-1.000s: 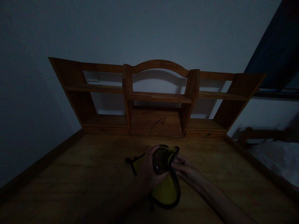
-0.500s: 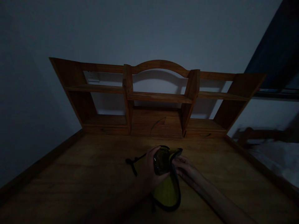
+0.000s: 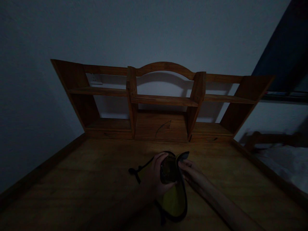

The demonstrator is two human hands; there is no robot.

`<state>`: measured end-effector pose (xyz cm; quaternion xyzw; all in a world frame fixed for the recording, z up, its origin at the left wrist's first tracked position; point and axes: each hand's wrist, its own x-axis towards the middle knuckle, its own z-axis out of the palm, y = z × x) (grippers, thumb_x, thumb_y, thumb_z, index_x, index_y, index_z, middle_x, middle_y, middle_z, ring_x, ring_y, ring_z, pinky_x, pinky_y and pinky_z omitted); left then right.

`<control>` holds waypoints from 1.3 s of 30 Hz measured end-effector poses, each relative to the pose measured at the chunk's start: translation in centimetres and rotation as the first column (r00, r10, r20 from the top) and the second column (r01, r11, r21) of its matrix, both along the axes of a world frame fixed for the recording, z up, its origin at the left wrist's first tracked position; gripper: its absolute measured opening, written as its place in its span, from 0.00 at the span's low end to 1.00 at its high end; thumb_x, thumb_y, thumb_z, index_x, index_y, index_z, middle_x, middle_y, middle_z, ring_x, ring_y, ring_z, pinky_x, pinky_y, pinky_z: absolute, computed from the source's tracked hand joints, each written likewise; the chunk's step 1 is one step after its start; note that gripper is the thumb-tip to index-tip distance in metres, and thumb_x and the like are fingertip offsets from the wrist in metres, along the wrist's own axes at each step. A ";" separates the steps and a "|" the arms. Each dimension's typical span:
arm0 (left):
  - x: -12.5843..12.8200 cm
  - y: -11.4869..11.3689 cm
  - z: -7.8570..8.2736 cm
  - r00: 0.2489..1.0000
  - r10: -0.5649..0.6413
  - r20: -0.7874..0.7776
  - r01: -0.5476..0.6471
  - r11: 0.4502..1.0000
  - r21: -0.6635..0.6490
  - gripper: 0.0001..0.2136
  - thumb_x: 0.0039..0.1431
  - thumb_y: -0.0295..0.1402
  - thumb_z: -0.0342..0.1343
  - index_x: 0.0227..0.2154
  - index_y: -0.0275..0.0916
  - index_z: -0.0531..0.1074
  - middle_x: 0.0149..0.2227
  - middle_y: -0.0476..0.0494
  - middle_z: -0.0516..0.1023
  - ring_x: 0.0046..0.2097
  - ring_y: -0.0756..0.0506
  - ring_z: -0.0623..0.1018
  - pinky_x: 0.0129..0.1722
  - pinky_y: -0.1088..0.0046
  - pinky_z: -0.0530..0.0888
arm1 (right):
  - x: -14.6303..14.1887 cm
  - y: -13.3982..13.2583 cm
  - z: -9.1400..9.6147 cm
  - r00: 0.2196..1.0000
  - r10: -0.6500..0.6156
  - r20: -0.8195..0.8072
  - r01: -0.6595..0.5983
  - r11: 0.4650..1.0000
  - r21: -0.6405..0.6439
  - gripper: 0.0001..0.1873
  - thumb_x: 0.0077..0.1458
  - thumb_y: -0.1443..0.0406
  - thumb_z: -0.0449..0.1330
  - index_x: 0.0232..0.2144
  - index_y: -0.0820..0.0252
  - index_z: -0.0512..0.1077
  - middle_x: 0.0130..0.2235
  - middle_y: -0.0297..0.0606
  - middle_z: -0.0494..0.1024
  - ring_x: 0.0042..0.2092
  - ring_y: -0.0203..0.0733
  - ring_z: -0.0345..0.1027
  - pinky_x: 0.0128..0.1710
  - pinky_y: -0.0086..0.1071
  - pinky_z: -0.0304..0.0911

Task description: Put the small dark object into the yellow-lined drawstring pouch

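Holding yellow cloth (image 3: 174, 202), dark object (image 3: 168, 172) — both hands (image 3: 154, 180) (image 3: 192, 172); wooden desk (image 3: 79, 179)

Yellow-green fabric (image 3: 173, 202) with a black border (image 3: 177, 219)

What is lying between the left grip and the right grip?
The head view shows a dark glossy object within the left grip, then a flap of black-edged yellowish cloth, pinched by the right grip.

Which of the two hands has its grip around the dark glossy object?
The left hand: it curls around the dark glossy object, whereas the right hand holds the raised edge of the black-edged yellowish cloth.
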<state>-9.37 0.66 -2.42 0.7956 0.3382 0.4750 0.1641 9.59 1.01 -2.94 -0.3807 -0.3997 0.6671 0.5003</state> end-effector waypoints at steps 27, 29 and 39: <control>-0.2 0.0 -0.9 0.975 -0.094 -0.203 0.093 0.996 -0.016 0.40 0.44 0.26 0.62 0.61 0.44 0.51 0.59 0.38 0.58 0.60 0.38 0.62 0.56 0.56 0.68 | -0.2 -0.5 0.8 0.993 -0.013 0.121 0.016 1.000 -0.022 0.14 0.48 0.55 0.66 0.32 0.61 0.77 0.31 0.35 0.78 0.32 0.38 0.70 0.30 0.27 0.62; 0.0 0.0 -0.8 0.983 -0.077 -0.168 0.076 0.997 -0.012 0.39 0.45 0.27 0.62 0.60 0.42 0.53 0.59 0.37 0.59 0.60 0.38 0.62 0.57 0.56 0.67 | -0.2 -0.5 0.9 0.994 0.006 0.107 -0.002 0.999 -0.038 0.14 0.49 0.56 0.66 0.34 0.61 0.77 0.32 0.36 0.78 0.33 0.38 0.70 0.29 0.27 0.63; 0.2 0.2 -0.4 0.999 0.019 -0.025 -0.020 1.000 -0.013 0.38 0.40 0.28 0.65 0.57 0.39 0.56 0.55 0.37 0.62 0.57 0.38 0.65 0.56 0.57 0.67 | 0.3 -0.2 0.5 0.995 0.099 0.006 -0.099 0.994 -0.055 0.15 0.47 0.60 0.68 0.38 0.60 0.76 0.37 0.39 0.79 0.37 0.40 0.73 0.36 0.30 0.68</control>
